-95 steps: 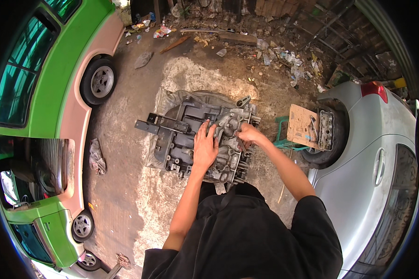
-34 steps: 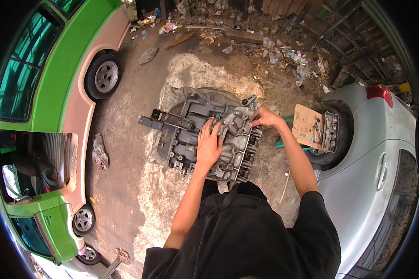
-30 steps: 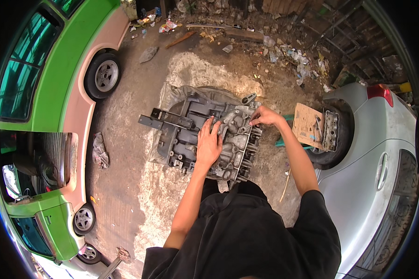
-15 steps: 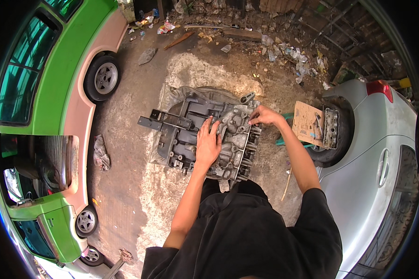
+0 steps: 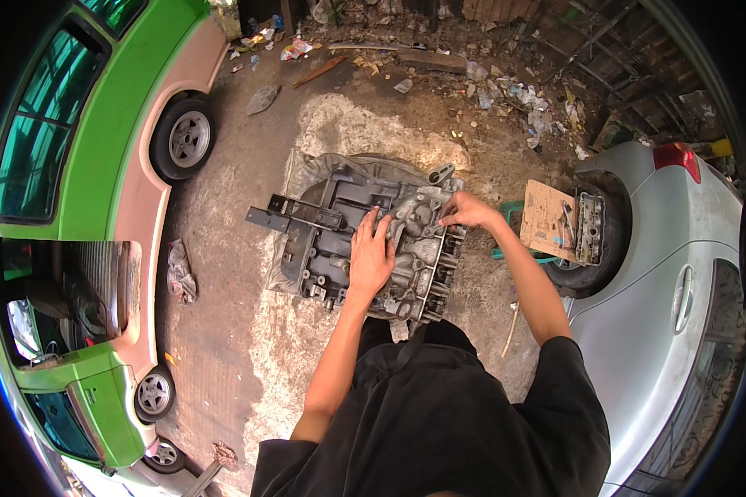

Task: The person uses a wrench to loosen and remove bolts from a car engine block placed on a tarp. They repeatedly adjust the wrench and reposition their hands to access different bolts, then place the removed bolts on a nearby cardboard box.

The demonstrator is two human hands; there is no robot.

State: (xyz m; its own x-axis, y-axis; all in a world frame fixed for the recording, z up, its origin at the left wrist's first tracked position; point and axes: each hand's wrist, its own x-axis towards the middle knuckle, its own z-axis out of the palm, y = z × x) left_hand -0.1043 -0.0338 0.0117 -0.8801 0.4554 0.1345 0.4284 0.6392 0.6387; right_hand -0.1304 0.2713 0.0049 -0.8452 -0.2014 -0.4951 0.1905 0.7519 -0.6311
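A grey metal engine block (image 5: 333, 242) lies in front of me on a crumpled grey sheet (image 5: 302, 170), a row of studs or valve parts along its right side. My left hand (image 5: 371, 257) rests flat on top of it, fingers stretched out and slightly apart. At the block's upper right edge my right hand (image 5: 466, 210) has its fingers pinched together against the metal; whatever they hold, if anything, is too small to make out. Two dark flat metal bars (image 5: 294, 214) stick out from the block's left side.
A green and pink van (image 5: 133, 166) stands at the left, a silver car (image 5: 680, 248) at the right. By the car's wheel, a board (image 5: 547, 217) on a green stool carries tools and a metal engine part (image 5: 588, 229). A rag (image 5: 181, 272) lies on the floor; litter (image 5: 530, 108) lines the back.
My right hand has shifted slightly down and left along the engine block's edge, its fingers still pinched. My left hand has stayed in place.
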